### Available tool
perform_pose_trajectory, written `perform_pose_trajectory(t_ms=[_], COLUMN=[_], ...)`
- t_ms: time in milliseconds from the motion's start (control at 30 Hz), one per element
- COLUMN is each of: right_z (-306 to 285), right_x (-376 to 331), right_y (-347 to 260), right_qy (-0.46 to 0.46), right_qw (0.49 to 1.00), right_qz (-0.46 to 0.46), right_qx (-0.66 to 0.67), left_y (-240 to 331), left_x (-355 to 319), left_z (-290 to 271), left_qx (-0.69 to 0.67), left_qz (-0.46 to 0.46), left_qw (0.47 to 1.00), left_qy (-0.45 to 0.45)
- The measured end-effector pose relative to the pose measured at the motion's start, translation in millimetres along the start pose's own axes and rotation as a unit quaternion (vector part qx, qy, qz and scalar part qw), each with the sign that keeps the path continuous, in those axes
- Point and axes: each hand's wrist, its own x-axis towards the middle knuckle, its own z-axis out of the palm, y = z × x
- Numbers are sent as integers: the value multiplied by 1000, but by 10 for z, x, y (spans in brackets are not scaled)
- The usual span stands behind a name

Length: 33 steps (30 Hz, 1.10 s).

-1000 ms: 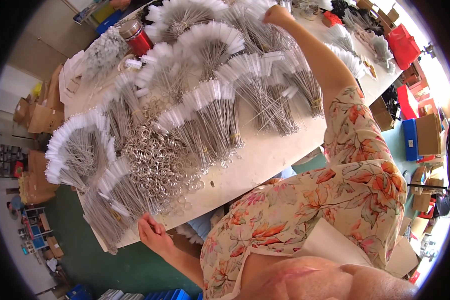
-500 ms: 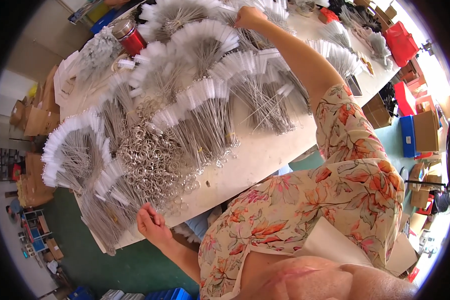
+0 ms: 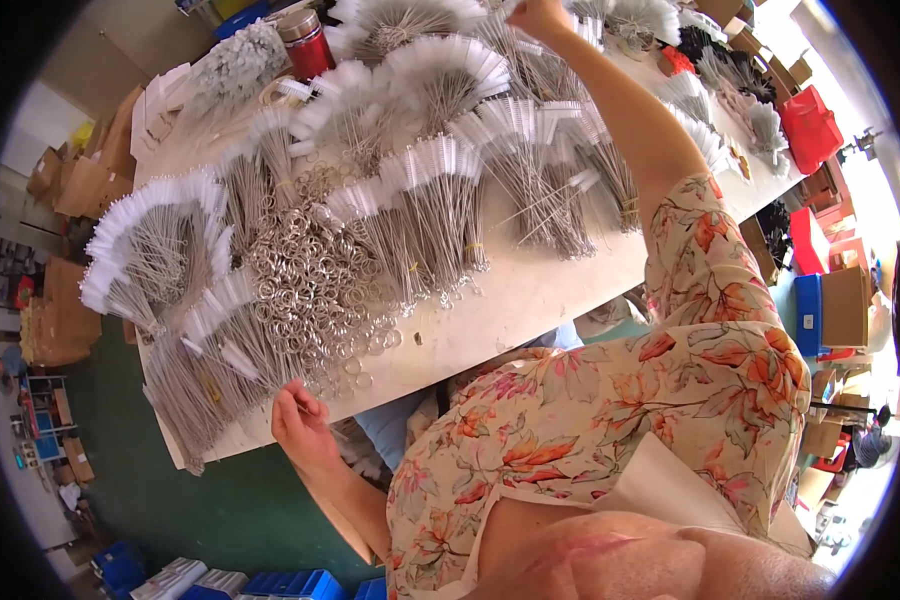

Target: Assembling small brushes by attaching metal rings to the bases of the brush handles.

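My left hand (image 3: 302,425) is at the table's near edge, its fingers curled together; anything inside them is too small to make out. Just beyond it lie a heap of metal split rings (image 3: 305,290) and a bundle of wire-stemmed brushes (image 3: 225,335) with white bristle tips. With my arm stretched far across the table, my right hand (image 3: 540,16) reaches the top of the picture, partly cut off. Its fingers look closed, and what they hold is hidden. Close to it stand more white-tipped brushes (image 3: 515,50).
Tied brush bundles (image 3: 430,175) cover much of the pale table (image 3: 530,290). A red flask with a metal lid (image 3: 308,45) stands at the far left. Cardboard boxes (image 3: 60,315) are beyond the left edge; a red bag (image 3: 812,128) is at the far right. Blue bins (image 3: 290,584) sit on the green floor.
My right hand has moved farther away and to the right, partly out of the picture. The view has shifted slightly. My left hand stays by the table edge, fingers still curled.
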Motion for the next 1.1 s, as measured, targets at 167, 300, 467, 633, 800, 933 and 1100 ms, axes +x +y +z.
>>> perform_pose_trajectory(t_ms=[167,300,467,633,800,933,1100], right_z=[-777,-702,-454,-353,-166,-106,-274], right_x=[-632,-1863,-3048,-3447,-3578,-3820,-3519], right_y=[-1154,-2095,-2518,-2418,-1854,-2084,-1629], right_qy=[79,-201,-368,-255,-300,-298,-426], right_qw=[985,798,768,671,765,520,545], right_qz=[-142,-100,-45,-52,55,247,162], right_qx=[61,559,523,695,567,762,703], left_y=[133,346,168,-66,-121,-515,-667], left_x=[216,312,398,426,266,-2,-159], left_z=[435,1086,1657,1371,1294,1326,1220], left_qx=[50,112,110,333,226,234,241], left_qz=[18,133,201,513,561,545,453], left_qw=[997,974,958,783,789,790,819], left_qy=[-58,-148,-171,-109,-107,-155,-255])
